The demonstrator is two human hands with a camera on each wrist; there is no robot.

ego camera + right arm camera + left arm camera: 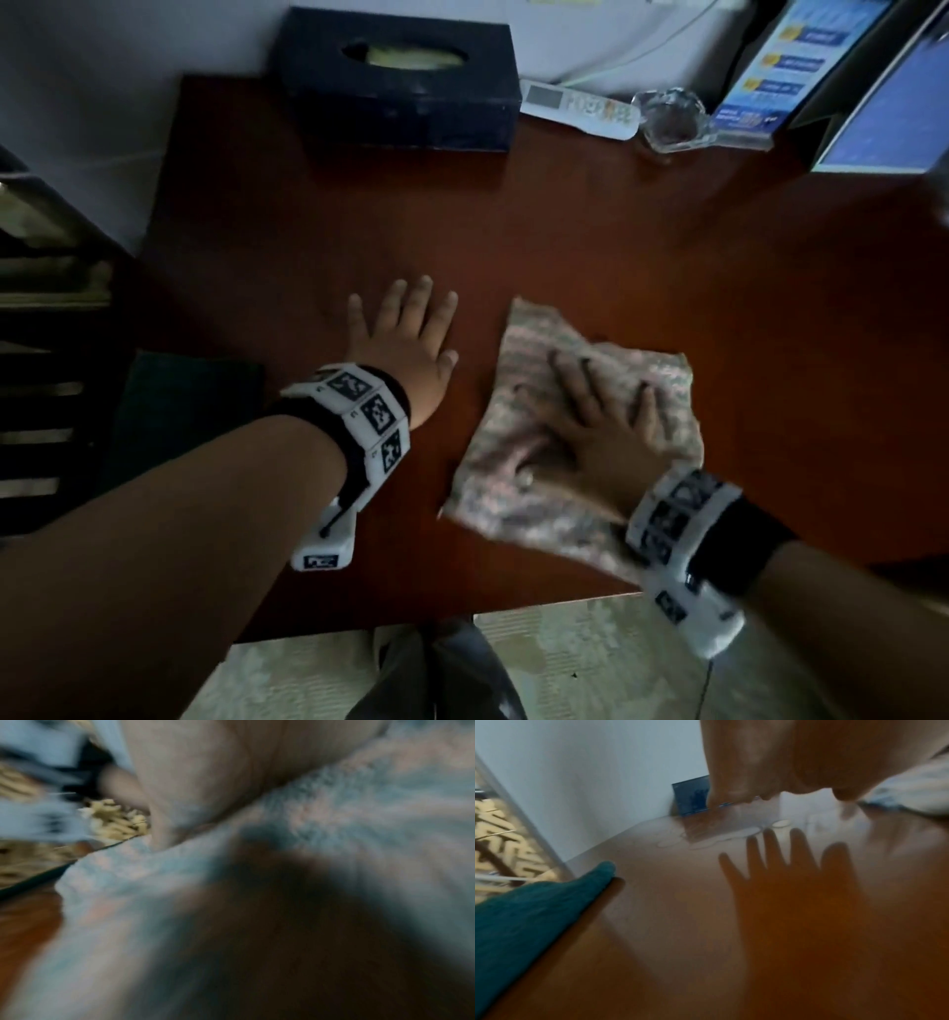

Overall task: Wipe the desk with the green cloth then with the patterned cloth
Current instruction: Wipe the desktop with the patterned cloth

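The patterned cloth (534, 339) lies spread on the reddish-brown desk (565, 231) near its front edge. My right hand (595, 426) presses flat on it with fingers spread; the right wrist view is blurred and shows the palm (205, 770) on the cloth (359, 811). To its left, my left hand (405, 334) rests flat on the bare desk, holding nothing. The green cloth (185, 406) lies at the desk's left edge, left of my left wrist, and shows as a teal fold (526, 912) in the left wrist view.
A dark tissue box (400, 82) stands at the back of the desk. Right of it are a white remote (575, 108), a glass ashtray (667, 121), a blue sign stand (791, 67) and a screen (888, 118). The wall runs behind them.
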